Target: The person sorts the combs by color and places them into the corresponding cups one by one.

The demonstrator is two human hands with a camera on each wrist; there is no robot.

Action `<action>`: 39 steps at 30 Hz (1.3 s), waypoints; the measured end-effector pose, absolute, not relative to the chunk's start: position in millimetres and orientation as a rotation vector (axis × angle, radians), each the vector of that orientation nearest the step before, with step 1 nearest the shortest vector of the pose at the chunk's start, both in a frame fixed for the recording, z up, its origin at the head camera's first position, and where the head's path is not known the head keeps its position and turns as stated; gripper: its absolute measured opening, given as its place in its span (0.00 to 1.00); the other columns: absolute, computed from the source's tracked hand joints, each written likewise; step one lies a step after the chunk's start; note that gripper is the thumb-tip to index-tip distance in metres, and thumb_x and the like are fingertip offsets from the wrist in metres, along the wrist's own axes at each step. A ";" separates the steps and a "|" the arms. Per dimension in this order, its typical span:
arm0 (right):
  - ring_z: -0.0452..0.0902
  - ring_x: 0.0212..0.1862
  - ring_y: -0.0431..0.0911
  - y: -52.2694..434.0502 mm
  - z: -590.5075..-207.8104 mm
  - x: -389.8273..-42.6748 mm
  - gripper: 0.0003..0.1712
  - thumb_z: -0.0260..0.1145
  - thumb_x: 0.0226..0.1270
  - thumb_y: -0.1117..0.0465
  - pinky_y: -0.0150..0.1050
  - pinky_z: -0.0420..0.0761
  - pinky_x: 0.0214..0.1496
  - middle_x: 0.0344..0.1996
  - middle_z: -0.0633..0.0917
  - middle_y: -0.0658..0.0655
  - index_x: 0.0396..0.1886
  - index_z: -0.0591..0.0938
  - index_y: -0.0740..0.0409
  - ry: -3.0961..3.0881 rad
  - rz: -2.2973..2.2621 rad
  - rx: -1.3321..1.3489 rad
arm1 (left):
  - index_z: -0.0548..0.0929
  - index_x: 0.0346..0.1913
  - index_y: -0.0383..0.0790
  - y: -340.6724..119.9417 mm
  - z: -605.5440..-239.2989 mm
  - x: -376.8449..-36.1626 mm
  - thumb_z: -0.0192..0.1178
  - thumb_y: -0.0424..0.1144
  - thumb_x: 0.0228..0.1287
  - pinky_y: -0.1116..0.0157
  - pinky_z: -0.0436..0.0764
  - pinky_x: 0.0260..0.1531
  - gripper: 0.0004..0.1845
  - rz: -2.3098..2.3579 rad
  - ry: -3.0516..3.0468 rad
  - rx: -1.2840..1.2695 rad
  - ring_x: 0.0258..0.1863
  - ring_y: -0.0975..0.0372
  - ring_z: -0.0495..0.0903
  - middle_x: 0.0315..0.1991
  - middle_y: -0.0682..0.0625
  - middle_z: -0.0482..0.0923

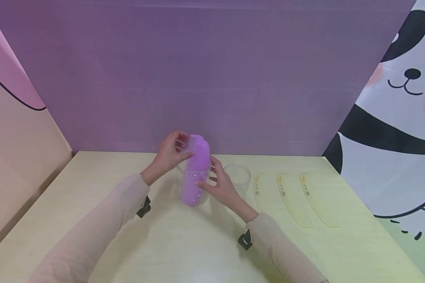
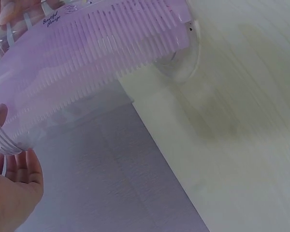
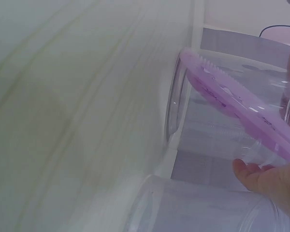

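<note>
Purple combs (image 1: 200, 155), lying face to face, stand at a slant inside a tall clear plastic cup (image 1: 206, 196), their tops above its rim. My left hand (image 1: 168, 152) is at their upper left, pinching the toothed side of a comb between thumb and fingers. In the left wrist view the teeth of a comb (image 2: 101, 43) show in a row, with small dark lettering on its back. My right hand (image 1: 224, 185) holds the cup from the right, thumb in front and fingers round the far side. The right wrist view shows the comb ends (image 3: 195, 60) down near the cup's base.
A second clear cup (image 1: 242, 179) stands just right of my right hand. Three see-through yellowish combs (image 1: 287, 200) lie side by side on the table (image 1: 184, 243) farther right. A purple backdrop (image 1: 205, 78) rises behind the table's far edge, with a panda print on the right.
</note>
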State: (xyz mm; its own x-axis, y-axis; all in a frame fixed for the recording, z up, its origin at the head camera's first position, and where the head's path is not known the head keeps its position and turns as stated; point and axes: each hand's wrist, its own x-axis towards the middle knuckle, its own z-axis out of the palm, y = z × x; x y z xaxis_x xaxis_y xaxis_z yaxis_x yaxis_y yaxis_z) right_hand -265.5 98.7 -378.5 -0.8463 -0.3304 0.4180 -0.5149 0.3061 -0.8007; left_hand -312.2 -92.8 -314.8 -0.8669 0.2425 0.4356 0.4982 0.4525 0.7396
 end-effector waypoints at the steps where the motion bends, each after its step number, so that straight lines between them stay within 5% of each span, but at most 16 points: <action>1: 0.63 0.64 0.61 98.6 -378.3 -265.3 0.47 0.68 0.55 0.63 0.53 0.74 0.57 0.65 0.63 0.62 0.69 0.52 0.57 -2.391 1.572 0.783 | 0.69 0.52 0.33 -92.4 -314.6 -312.2 0.69 0.32 0.48 0.55 0.78 0.49 0.28 -1.382 -2.441 -0.635 0.44 0.50 0.75 0.48 0.40 0.72; 16: 0.65 0.62 0.63 99.4 -381.1 -265.3 0.48 0.68 0.55 0.53 0.54 0.76 0.54 0.65 0.64 0.63 0.69 0.52 0.56 -2.352 1.516 0.817 | 0.68 0.54 0.34 -92.5 -315.0 -314.5 0.67 0.32 0.50 0.56 0.77 0.50 0.28 -1.408 -2.467 -0.661 0.46 0.50 0.75 0.48 0.40 0.74; 29: 0.58 0.65 0.65 93.5 -344.7 -241.5 0.46 0.65 0.56 0.69 0.59 0.68 0.60 0.65 0.59 0.71 0.67 0.48 0.70 -2.464 1.606 0.770 | 0.68 0.55 0.32 -103.6 -316.5 -308.3 0.64 0.34 0.54 0.53 0.78 0.48 0.26 -1.456 -2.477 -0.683 0.48 0.48 0.75 0.52 0.37 0.73; 39: 0.54 0.69 0.60 97.9 -359.4 -261.1 0.52 0.68 0.53 0.66 0.57 0.65 0.63 0.69 0.54 0.66 0.70 0.44 0.63 -2.414 1.597 0.737 | 0.69 0.54 0.33 -110.8 -313.9 -302.9 0.61 0.33 0.57 0.54 0.79 0.48 0.22 -1.449 -2.480 -0.687 0.47 0.48 0.75 0.52 0.37 0.72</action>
